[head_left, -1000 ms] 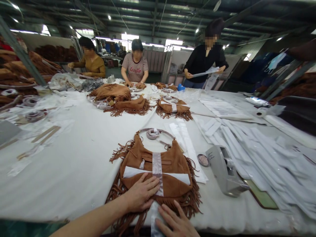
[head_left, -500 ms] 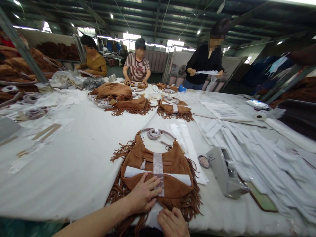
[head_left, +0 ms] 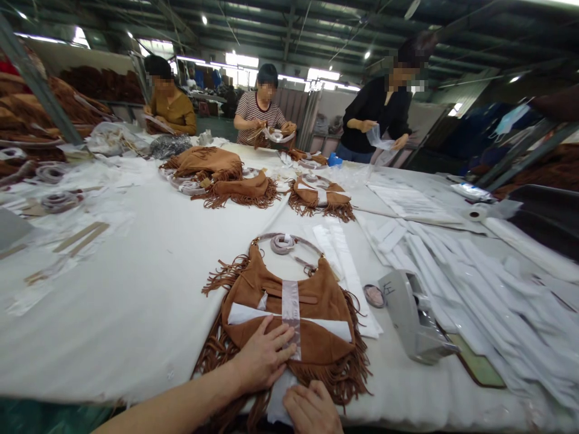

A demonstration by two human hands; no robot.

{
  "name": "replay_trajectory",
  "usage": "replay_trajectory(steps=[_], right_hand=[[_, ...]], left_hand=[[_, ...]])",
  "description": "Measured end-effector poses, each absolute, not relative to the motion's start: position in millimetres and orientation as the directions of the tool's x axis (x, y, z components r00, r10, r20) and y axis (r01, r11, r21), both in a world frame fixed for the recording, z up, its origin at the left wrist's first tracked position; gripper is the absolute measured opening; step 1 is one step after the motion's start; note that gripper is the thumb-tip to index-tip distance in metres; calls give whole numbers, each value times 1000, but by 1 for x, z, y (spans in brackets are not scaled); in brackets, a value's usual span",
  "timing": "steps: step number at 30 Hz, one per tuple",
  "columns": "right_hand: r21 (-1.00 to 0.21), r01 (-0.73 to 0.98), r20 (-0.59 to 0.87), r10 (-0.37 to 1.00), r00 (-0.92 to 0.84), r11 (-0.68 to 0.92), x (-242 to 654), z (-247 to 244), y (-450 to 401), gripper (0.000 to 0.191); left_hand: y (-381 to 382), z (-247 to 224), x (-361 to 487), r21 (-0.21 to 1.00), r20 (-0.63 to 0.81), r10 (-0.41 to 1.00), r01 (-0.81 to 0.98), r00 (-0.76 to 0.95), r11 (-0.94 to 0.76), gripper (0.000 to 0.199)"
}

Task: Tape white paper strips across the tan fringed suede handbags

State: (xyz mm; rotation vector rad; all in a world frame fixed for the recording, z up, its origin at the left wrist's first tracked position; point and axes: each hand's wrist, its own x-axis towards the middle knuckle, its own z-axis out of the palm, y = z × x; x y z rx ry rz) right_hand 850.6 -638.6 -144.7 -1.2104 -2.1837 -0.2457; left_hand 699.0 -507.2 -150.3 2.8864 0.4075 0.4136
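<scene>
A brown suede handbag [head_left: 316, 301] with long fringe lies flat before me, its wrapped handle pointing away. White paper [head_left: 253, 316] shows across its front, and a translucent plastic strip [head_left: 290, 301] runs down the middle over it. My left hand [head_left: 265, 355] rests on the lower front, fingers spread, the fingertips touching the strip. Below the bag's bottom edge, the loose end of the strip hangs toward the table edge. There my right hand [head_left: 312, 407] has its fingers bent and pressed together at the strip's edge; its fingertips are partly hidden.
A grey tape dispenser [head_left: 414, 316] and a small round dish [head_left: 374, 295] stand right of the bag. White strips [head_left: 470, 301] cover the right side. More fringed bags [head_left: 244, 190] lie farther back. Three people work across the table [head_left: 113, 289].
My right hand has shifted slightly left; my left hand stays put. Across the table, the person in stripes has raised a bag, and the person in black now handles clear plastic.
</scene>
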Motion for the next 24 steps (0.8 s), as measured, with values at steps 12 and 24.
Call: replay_trajectory(steps=[12,24], right_hand=[[-578,816,-2,1000,27,-23,895,-100,-557,22],[-262,959,-63,994,92,-106,899,-116,-529,18]], left_hand=[[-522,-148,722,526,296,614,411,732,-744,28],[-512,-163,743,487,390,729,546,562,-682,47]])
